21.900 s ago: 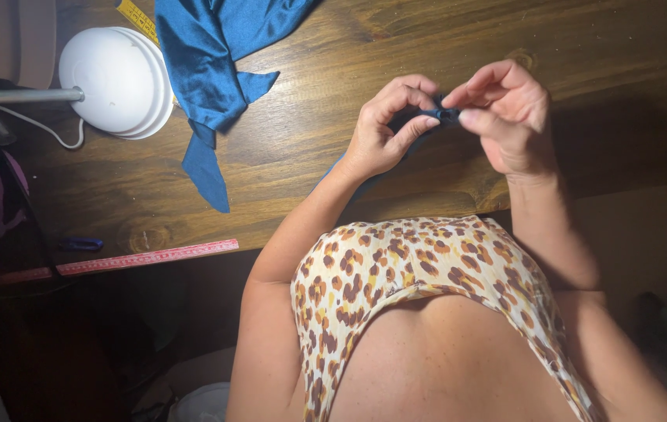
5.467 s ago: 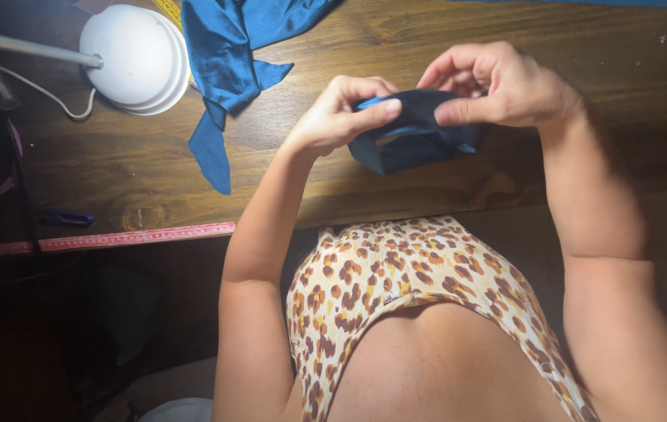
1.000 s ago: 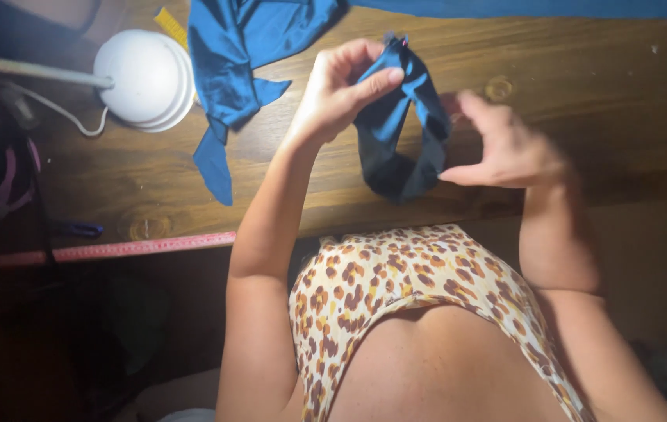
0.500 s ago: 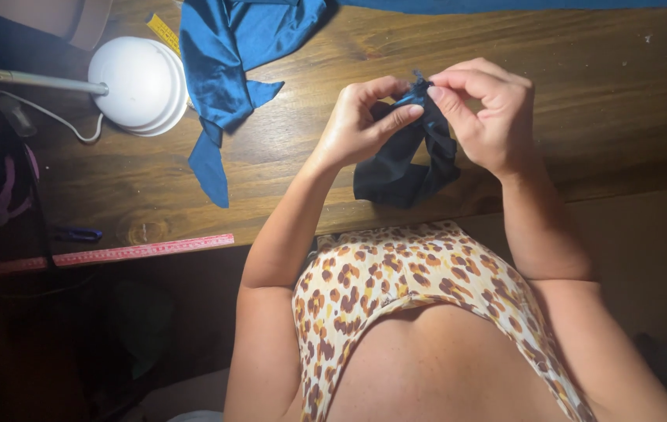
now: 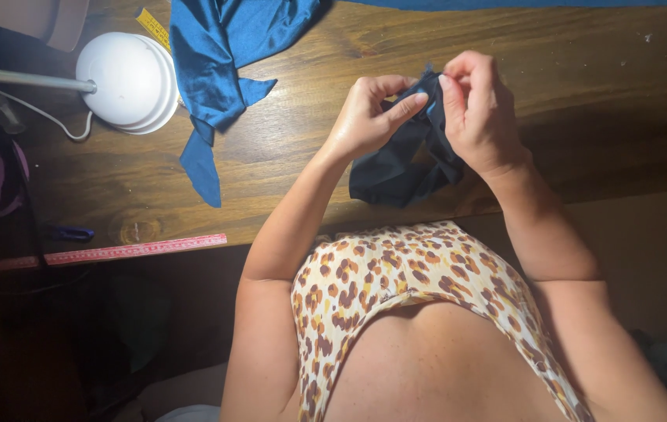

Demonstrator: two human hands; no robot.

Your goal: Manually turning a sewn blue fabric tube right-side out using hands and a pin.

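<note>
— Inspector: State of the hands?
— Assistant: The left hand (image 5: 365, 117) and the right hand (image 5: 478, 109) both pinch the top of a dark cloth piece (image 5: 404, 168); each grip is clenched on it, fingertips close together.
— Inspector: Its position?
— Assistant: It hangs from the fingers above the wooden desk (image 5: 583, 94), near the front edge. A blue fabric (image 5: 220, 55) lies well apart, beside a white lamp (image 5: 126, 82). A pink ruler (image 5: 134, 250) lies along the desk's edge.
</note>
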